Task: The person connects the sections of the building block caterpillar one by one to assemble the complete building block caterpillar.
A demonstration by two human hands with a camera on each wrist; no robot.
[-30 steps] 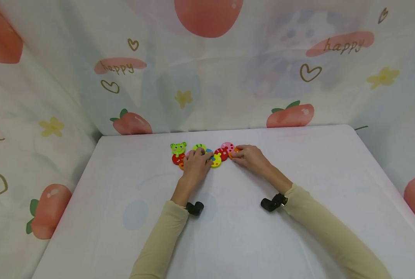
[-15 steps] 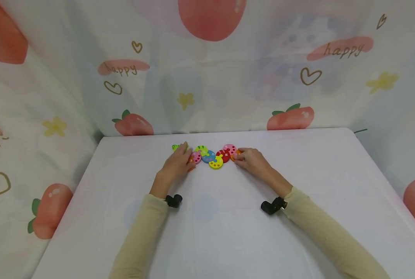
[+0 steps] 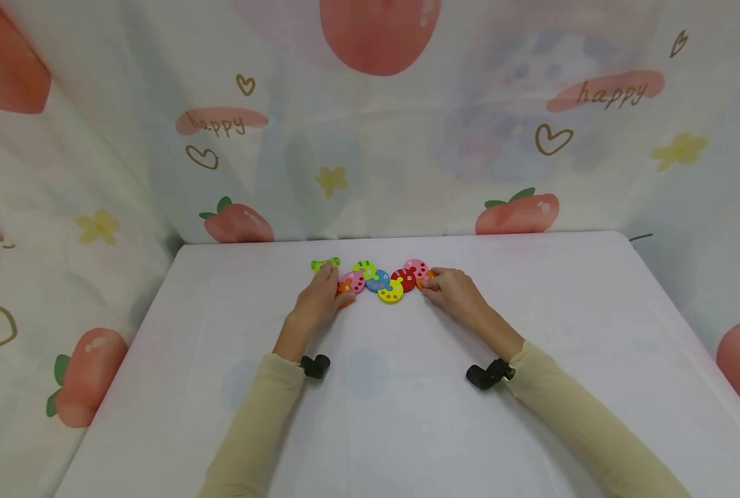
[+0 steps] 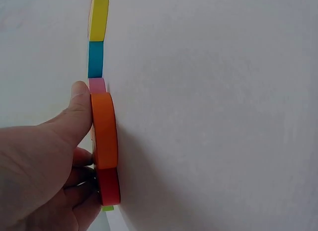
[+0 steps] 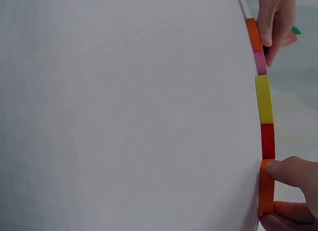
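Observation:
Colourful round puzzle pieces lie joined in a wavy caterpillar-like chain near the table's far edge. My left hand [image 3: 317, 297] rests over the chain's left end, fingers extended. In the left wrist view, its thumb touches an orange piece [image 4: 105, 131] and its fingers lie by a red piece [image 4: 109, 186]. The green animal-head piece [image 3: 325, 263] is partly hidden by that hand. Pink [image 3: 352, 281], blue [image 3: 377, 281], yellow [image 3: 391, 293] and red [image 3: 403, 280] pieces show between the hands. My right hand [image 3: 461, 294] pinches the orange end piece [image 5: 267, 189] between thumb and fingers.
The white-clothed table [image 3: 395, 415] extends in front of the chain. Behind it hangs a printed curtain [image 3: 395, 152] with fruit, hearts and lettering. Black wrist cameras [image 3: 316, 366] are strapped at both sleeves.
My left hand has gone from the chain's middle to its left end, then slightly right. The chain has shifted a little to the right. My right hand stays at the orange end piece.

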